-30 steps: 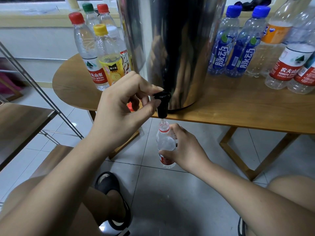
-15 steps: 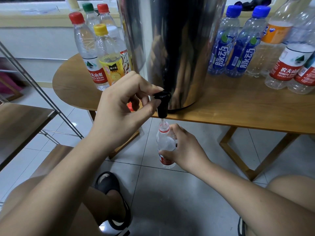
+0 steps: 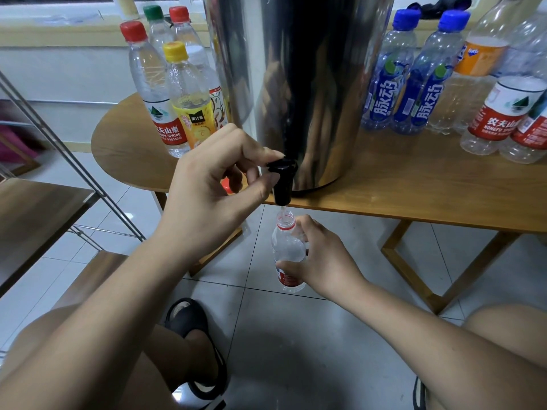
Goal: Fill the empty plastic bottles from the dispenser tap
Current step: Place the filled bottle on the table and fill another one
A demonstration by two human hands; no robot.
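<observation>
**A:** What is taking up the most room?

**B:** A light wooden table [image 3: 414, 184] is running across the far half. Its rounded left end and straight near edge are both showing. Grey floor tiles [image 3: 296, 335] are lying open beneath that edge, between the table legs and the person's knees. A metal-framed wooden shelf [image 3: 35, 208] is standing to the left, apart from the table.

**A:** And on top?

**B:** A tall shiny steel dispenser drum [image 3: 296, 84] is sitting right at the near edge.

**A:** How many bottles?

**B:** Left of the drum I am counting four capped clear ones: two red caps, one green and one yellow. The near red-capped bottle [image 3: 154, 93] is reading "NONGFU SPRING". The yellow-capped bottle [image 3: 189, 99] is wearing a yellow juice label. On the right, two blue-capped bottles [image 3: 387, 75] are showing "脉动". Beside them an orange-labelled bottle [image 3: 476, 60] is standing. At least two red-and-white "NONGFU" bottles [image 3: 500, 113] are running off the right side.

**A:** The hands?

**B:** The left hand [image 3: 213, 196] is pinching the black plastic tap [image 3: 282, 182] between thumb and forefinger. The right hand [image 3: 322, 261] is wrapping its fingers round a small uncapped clear bottle [image 3: 288, 250] with a red label. It is holding the bottle upright under the spout, below the table edge, and a thin stream is entering its mouth.
</observation>
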